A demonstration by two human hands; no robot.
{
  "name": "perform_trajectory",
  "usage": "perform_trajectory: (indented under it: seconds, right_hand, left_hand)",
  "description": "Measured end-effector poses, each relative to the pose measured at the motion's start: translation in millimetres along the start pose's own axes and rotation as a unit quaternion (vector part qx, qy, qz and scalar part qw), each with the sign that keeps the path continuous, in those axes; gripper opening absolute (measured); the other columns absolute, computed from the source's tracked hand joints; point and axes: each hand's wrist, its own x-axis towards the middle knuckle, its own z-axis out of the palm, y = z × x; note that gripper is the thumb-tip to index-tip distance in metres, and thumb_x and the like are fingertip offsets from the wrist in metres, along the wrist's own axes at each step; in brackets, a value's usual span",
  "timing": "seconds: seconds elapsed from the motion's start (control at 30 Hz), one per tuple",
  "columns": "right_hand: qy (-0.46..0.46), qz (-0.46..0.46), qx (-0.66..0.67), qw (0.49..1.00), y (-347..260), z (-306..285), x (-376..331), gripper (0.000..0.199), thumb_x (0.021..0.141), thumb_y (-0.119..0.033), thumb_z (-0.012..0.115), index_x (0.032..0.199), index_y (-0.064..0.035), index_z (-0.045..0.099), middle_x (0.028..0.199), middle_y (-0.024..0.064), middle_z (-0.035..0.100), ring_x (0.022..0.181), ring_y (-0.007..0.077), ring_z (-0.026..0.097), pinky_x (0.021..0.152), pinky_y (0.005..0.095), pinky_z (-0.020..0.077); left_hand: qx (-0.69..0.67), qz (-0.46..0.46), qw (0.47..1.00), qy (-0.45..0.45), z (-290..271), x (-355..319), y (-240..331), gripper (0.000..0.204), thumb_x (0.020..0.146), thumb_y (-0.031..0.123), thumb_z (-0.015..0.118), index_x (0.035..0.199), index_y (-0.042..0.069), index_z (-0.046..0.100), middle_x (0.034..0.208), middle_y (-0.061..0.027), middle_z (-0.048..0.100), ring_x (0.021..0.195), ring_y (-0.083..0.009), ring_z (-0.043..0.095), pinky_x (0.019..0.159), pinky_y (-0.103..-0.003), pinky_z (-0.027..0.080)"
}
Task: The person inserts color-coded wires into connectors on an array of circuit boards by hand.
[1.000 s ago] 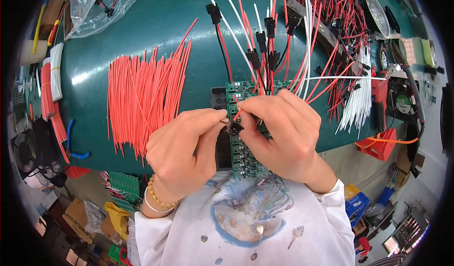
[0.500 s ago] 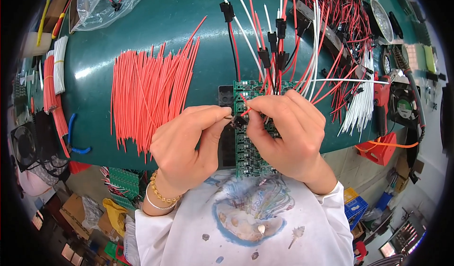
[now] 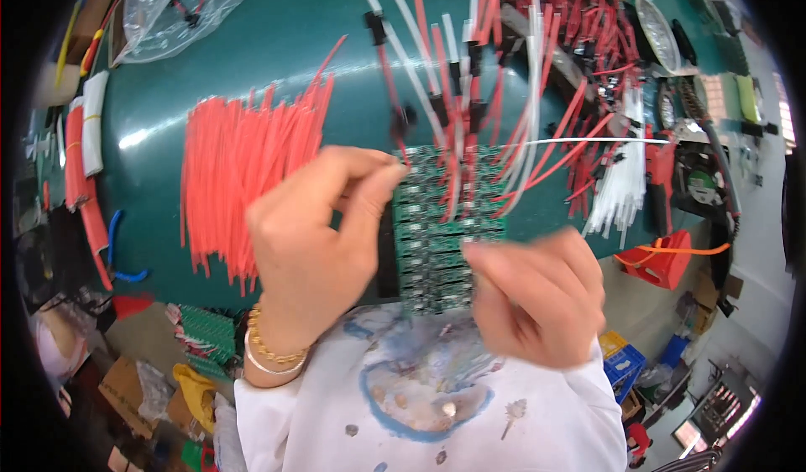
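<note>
So the landmark here is the long green printed circuit board [image 3: 437, 237] sitting upright over the dark teal work mat [image 3: 277, 60], right in front of the person's stained white shirt [image 3: 437, 405]; the left hand [image 3: 315, 245] is on the board's left edge, fingers curled, thumb and fingertips pinching the top left corner; the right hand [image 3: 537, 296] is at the board's lower right, fingers bunched and closed, but it's too blurry to tell if it's actually gripping the board or something small; a bunch of red and white wires with black connectors [image 3: 457, 94] fans up from the board's top end; left of the board, past the left hand, lies a spread of cut red wire pieces [image 3: 243, 178]; far right of the board there's a bundle of white wire pieces [image 3: 621, 186] and a red plastic bin [image 3: 667, 258]; up at the far left above the board, a clear plastic bag [image 3: 176, 2]; gold bracelets [image 3: 269, 354] on the left wrist.
</note>
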Motion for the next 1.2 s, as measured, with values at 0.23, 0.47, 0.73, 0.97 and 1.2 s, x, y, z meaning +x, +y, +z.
perform_trajectory:
  seconds: [0.23, 0.47, 0.73, 0.97, 1.2]
  right_hand:
    - [0.106, 0.441, -0.178, 0.873, 72, -40, -58, 0.016, 0.082, -0.014, 0.072, 0.075, -0.0027, 0.065, 0.057, 0.0021, 0.06, 0.044, 0.0069, 0.043, 0.043, 0.0242, 0.0308]
    - [0.015, 0.501, -0.047, 0.864, 71, -24, -55, 0.012, 0.08, -0.013, 0.071, 0.076, -0.0031, 0.065, 0.055, 0.003, 0.061, 0.046, 0.0086, 0.055, 0.046, 0.0238, 0.0411]
    - [0.104, 0.519, 0.205, 0.823, 51, -47, -57, 0.005, 0.08, 0.003, 0.066, 0.081, 0.0037, 0.061, 0.064, -0.0003, 0.06, 0.054, 0.0013, 0.052, 0.047, 0.0153, 0.0345]
    - [0.149, 0.504, 0.336, 0.782, 9, -47, -44, 0.006, 0.08, 0.002, 0.062, 0.081, 0.0045, 0.056, 0.069, 0.0083, 0.063, 0.058, 0.014, 0.061, 0.053, 0.0226, 0.0483]
    - [0.035, 0.204, 0.298, 0.932, 6, -25, -39, 0.027, 0.06, 0.008, 0.068, 0.086, 0.0022, 0.061, 0.077, 0.0129, 0.067, 0.06, 0.0178, 0.057, 0.051, 0.0263, 0.0414]
  left_hand:
    - [0.047, -0.043, 0.997, -0.034, 6, 9, -4, 0.009, 0.083, 0.003, 0.07, 0.08, -0.003, 0.064, 0.061, -0.0059, 0.061, 0.053, -0.0082, 0.057, 0.049, -0.022, 0.044]
    - [0.058, -0.091, 0.994, -0.022, -3, 3, -5, 0.012, 0.09, 0.009, 0.064, 0.088, -0.003, 0.065, 0.068, -0.0042, 0.062, 0.057, -0.007, 0.056, 0.052, -0.021, 0.044]
    - [0.081, 0.065, 0.993, -0.053, -3, -31, 25, 0.01, 0.078, -0.001, 0.07, 0.087, -0.002, 0.067, 0.073, -0.0102, 0.066, 0.06, -0.017, 0.062, 0.054, -0.024, 0.048]
    - [-0.056, 0.115, 0.977, -0.172, 44, -37, 32, 0.02, 0.071, 0.0, 0.075, 0.089, -0.002, 0.065, 0.081, -0.0109, 0.066, 0.069, -0.0246, 0.064, 0.056, -0.031, 0.052]
    - [-0.11, 0.161, 0.961, -0.197, 28, -43, 14, 0.026, 0.066, 0.0, 0.076, 0.091, 0.001, 0.068, 0.088, -0.0119, 0.068, 0.072, -0.0252, 0.064, 0.062, -0.033, 0.052]
